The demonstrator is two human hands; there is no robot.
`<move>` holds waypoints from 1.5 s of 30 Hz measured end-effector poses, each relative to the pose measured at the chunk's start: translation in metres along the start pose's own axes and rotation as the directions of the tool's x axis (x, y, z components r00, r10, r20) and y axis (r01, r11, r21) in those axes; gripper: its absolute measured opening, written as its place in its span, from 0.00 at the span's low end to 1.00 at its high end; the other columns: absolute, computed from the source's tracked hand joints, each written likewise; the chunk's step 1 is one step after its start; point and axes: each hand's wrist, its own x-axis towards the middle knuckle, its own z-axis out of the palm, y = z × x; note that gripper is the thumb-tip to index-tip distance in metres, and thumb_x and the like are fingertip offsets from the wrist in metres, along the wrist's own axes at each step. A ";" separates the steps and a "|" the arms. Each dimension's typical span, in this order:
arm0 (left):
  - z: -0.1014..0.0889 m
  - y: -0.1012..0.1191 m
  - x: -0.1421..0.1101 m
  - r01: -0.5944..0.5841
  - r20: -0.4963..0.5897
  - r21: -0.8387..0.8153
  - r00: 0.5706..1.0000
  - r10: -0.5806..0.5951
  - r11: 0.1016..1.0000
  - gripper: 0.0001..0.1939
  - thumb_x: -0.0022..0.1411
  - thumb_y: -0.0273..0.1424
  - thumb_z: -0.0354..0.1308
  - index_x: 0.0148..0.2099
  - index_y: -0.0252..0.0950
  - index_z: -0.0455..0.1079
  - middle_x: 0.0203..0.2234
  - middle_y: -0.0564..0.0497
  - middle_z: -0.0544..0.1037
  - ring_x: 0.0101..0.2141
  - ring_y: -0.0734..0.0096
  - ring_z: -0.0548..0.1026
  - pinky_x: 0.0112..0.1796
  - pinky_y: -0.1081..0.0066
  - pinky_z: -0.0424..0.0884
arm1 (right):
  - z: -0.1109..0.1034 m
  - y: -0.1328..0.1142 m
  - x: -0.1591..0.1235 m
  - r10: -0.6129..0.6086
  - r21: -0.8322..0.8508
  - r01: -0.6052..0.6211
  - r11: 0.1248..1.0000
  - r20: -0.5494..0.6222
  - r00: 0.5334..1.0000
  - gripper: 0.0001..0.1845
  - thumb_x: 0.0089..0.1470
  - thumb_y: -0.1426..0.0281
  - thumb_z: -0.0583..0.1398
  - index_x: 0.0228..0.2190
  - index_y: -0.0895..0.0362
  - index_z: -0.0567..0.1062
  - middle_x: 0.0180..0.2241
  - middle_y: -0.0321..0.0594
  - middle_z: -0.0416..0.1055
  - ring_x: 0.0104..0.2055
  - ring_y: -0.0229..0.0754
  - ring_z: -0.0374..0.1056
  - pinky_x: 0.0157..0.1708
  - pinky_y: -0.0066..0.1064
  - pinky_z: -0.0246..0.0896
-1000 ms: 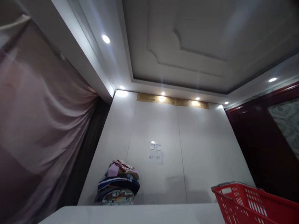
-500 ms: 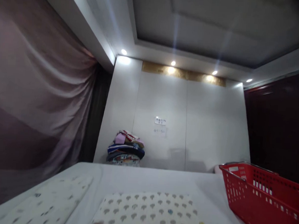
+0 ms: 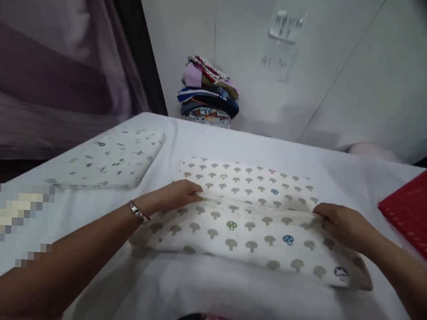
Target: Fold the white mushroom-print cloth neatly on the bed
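A white cloth with a mushroom print lies before me, partly folded over on itself. Its folded edge is pinched at the left end by my left hand, which has a metal bracelet at the wrist. At the right end of the same edge, my right hand grips the fabric. Between the two hands the edge is stretched nearly straight and a little raised. Grey mushrooms cover the cloth, with a few blue, green and red ones among them.
A folded white cloth with small dark prints lies on the white table at the left. A red basket stands at the right edge. Behind the table a pile of folded clothes rests against the wall.
My view has tilted down, bringing both hands and forearms into sight. The mushroom-print cloth, flat in its visible part before, now shows an edge held up and folded over.
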 end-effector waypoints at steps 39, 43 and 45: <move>-0.026 -0.011 0.087 0.077 -0.262 0.288 0.965 0.001 0.954 0.17 0.58 0.40 0.47 0.41 0.37 0.70 0.39 0.47 0.76 0.39 0.63 0.71 0.38 0.71 0.62 | -0.007 0.013 0.076 0.031 -0.089 -0.039 0.995 -0.091 0.995 0.16 0.57 0.68 0.48 0.40 0.56 0.73 0.41 0.43 0.73 0.39 0.46 0.68 0.36 0.33 0.57; 0.004 -0.026 0.106 0.113 -0.374 0.300 0.928 0.008 0.947 0.16 0.60 0.37 0.45 0.43 0.37 0.69 0.41 0.47 0.75 0.41 0.63 0.70 0.39 0.69 0.62 | 0.034 0.013 0.103 0.027 -0.176 -0.052 0.983 -0.143 0.989 0.17 0.56 0.72 0.47 0.43 0.59 0.70 0.41 0.48 0.71 0.42 0.48 0.65 0.40 0.35 0.55; 0.010 -0.031 0.105 0.077 -0.400 0.284 0.916 0.045 0.956 0.16 0.61 0.38 0.44 0.42 0.38 0.68 0.37 0.49 0.75 0.38 0.64 0.71 0.37 0.69 0.63 | 0.049 0.015 0.105 0.026 -0.179 -0.063 0.982 -0.199 0.980 0.18 0.56 0.72 0.47 0.45 0.60 0.68 0.42 0.49 0.70 0.44 0.49 0.64 0.41 0.36 0.54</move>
